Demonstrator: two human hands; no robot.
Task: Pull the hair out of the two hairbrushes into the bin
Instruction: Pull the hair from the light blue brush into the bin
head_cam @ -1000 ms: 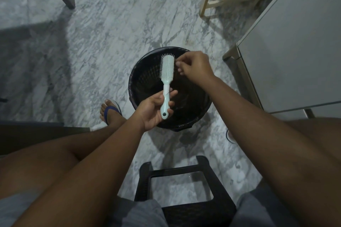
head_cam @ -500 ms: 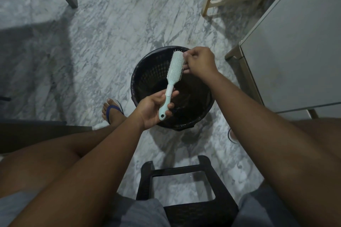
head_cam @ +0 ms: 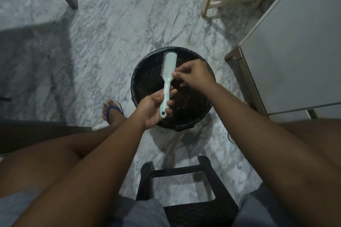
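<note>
Right hand (head_cam: 193, 75) lower on hairbrush (head_cam: 168, 72) now.

Hairbrush (head_cam: 168, 72) back upright from its rightward tilt, right hand (head_cam: 193, 77) lower, now beside the bristle base

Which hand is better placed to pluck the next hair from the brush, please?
The right hand: its fingertips pinch beside the pale mint plastic hairbrush bristles, while the left hand grips the handle.

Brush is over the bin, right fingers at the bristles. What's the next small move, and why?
Probably draw the right hand off the brush and let go over the bin. Its fingertips pinch at the bristles' lower edge, the left hand holds the handle, and the bin sits directly below.
</note>
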